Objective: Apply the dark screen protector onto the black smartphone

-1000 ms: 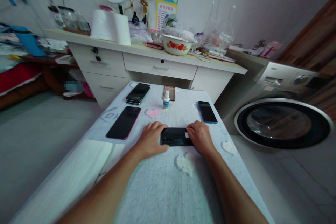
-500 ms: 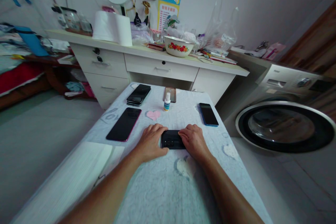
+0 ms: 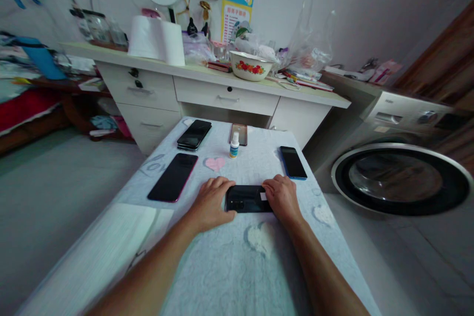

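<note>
A black phone (image 3: pixel 246 199) lies crosswise, its back with the camera block facing up and a small white label near its right part. My left hand (image 3: pixel 214 204) grips its left end between thumb and fingers. On the right end, my right hand (image 3: pixel 282 199) has its fingers bent and pressed together at the upper edge; its thumb is hard to see. Beyond the phone stands a small white bottle (image 3: pixel 234 145) with a blue label, in front of a brownish phone case (image 3: pixel 239 134).
On the cloth-covered table (image 3: pixel 222 266) lie a red-edged phone (image 3: pixel 173 177) and stacked phones (image 3: pixel 194 134) at left, and a blue-edged phone (image 3: pixel 293 162) at right. A white desk (image 3: pixel 229 95) stands behind; a washing machine (image 3: pixel 392 170) is at right.
My right hand has slid to the right along the black phone, exposing more of its back and the white label. My left hand keeps its hold on the left end.
</note>
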A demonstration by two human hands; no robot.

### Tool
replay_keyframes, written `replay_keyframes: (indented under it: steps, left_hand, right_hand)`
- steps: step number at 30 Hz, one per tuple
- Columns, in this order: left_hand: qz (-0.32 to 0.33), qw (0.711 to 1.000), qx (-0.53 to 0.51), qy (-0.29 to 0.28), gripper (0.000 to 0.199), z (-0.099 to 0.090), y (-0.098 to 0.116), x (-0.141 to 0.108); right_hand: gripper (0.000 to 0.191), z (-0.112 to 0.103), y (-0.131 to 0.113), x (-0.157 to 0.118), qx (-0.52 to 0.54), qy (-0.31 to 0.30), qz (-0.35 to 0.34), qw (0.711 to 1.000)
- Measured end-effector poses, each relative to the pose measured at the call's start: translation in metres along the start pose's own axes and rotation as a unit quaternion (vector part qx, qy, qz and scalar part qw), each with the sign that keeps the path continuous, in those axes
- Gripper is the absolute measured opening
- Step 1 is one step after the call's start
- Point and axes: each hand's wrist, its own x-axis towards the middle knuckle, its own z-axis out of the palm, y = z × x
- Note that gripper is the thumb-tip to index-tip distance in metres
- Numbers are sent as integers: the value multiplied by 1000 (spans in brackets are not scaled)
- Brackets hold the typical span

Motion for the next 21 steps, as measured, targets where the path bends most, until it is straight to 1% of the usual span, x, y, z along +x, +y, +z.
replay_keyframes:
  steps: [5, 12, 17, 21]
  left_hand:
    - [-6, 1000, -1, -5, 62, -1, 1, -1]
    - [-6, 1000, -1, -3, 61, -1, 0, 0]
    - [1, 1000, -1, 2, 62, 1, -2, -1]
    - [2, 1000, 4, 6, 61, 1, -1, -1]
  right_hand:
    - [19, -1, 13, -2, 7, 8, 33, 999]
    - [18, -8, 20, -4, 16, -11, 49, 999]
    - [18, -14, 26, -5, 38, -40, 23, 998]
    - [19, -20, 34, -6, 85, -76, -4, 993]
